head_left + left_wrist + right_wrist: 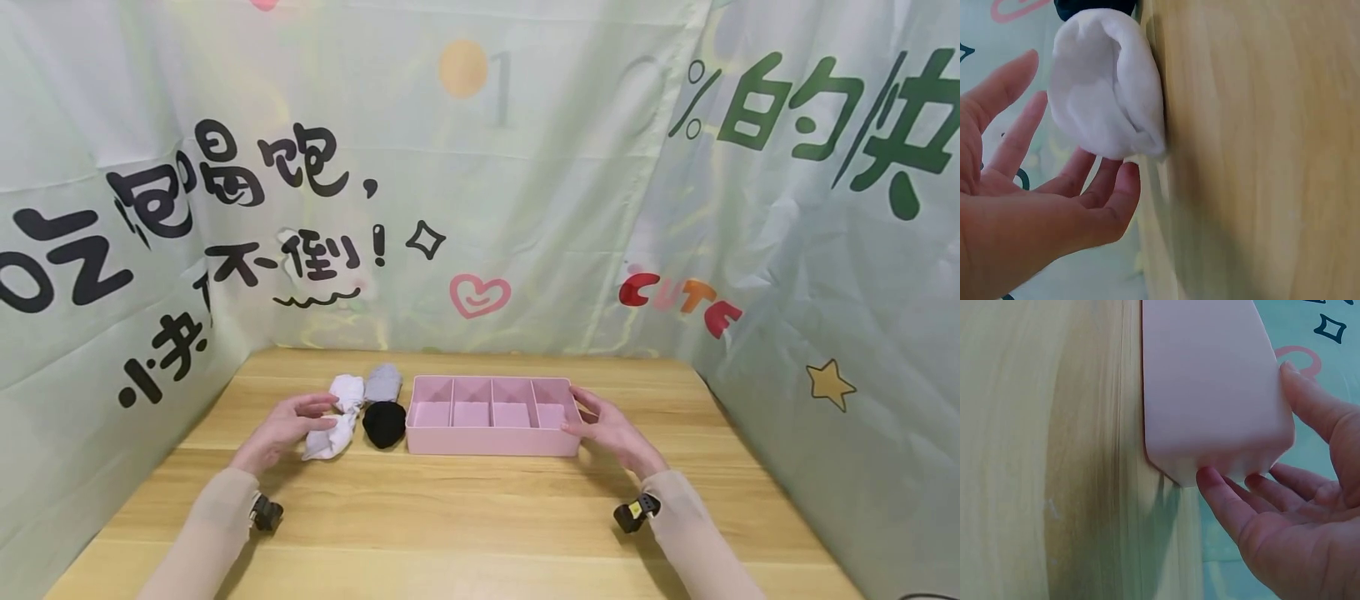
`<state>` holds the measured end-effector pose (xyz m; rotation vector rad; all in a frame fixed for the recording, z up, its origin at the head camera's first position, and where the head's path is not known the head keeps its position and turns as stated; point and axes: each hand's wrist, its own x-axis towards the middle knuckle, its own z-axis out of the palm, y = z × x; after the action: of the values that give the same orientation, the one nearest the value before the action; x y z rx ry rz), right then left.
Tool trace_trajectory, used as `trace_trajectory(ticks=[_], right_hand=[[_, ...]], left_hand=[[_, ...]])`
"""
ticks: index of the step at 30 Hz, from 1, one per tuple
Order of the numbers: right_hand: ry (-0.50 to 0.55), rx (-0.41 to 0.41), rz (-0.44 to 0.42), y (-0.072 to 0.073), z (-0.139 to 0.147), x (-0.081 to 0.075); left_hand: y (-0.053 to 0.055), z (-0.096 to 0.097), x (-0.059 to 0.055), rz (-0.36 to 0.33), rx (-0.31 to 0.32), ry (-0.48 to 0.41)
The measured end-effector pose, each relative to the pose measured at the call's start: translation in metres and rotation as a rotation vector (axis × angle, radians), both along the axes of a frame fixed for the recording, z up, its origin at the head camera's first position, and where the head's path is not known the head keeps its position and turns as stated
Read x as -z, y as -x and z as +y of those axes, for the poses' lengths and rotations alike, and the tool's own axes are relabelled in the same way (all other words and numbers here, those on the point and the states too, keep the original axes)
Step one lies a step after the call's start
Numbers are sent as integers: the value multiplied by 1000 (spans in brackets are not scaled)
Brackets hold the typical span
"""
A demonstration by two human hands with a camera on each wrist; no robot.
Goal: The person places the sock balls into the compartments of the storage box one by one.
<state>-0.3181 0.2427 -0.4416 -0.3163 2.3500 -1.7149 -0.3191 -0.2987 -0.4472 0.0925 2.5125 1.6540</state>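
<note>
A pink box (491, 442) with several open compartments in a row sits on the wooden table. My right hand (611, 429) is at its right end, with spread fingers touching the end wall and the thumb near the rim. In the right wrist view the box's plain pink side (1216, 375) faces the camera. My left hand (288, 425) is held beside a white rolled sock (330, 439), its fingers apart and not closed round it; the left wrist view shows this sock (1104, 81) close up. Behind it lies another white bundle (347, 390).
Between the white bundles and the box are a black rolled bundle (385, 425) and a grey one (384, 383). Printed cloth (555, 192) hangs round the back and sides of the table (450, 525). A small black device (636, 512) is worn on each wrist.
</note>
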Motion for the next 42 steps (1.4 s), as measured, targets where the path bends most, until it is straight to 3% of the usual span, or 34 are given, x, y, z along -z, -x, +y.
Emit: trace_trajectory(ticks=[5,10,15,22,30,42], right_hand=[[4,-33,5,1,1,1],[1,-48,7,1,0,-1],[11,-51,9,-1,0,-2],[12,-48,-5,-2,4,-2],[12,-49,-27,-4,7,0],[34,-56,-42,-5,7,-1]], left_hand=[[2,-6,0,-40,54,4],[4,-10,3,-76,88,-46],[4,-10,3,-103,115,-10],[3,-7,0,-142,114,26],[4,-7,4,-132,88,2],[5,-2,-2,-128,26,-163]])
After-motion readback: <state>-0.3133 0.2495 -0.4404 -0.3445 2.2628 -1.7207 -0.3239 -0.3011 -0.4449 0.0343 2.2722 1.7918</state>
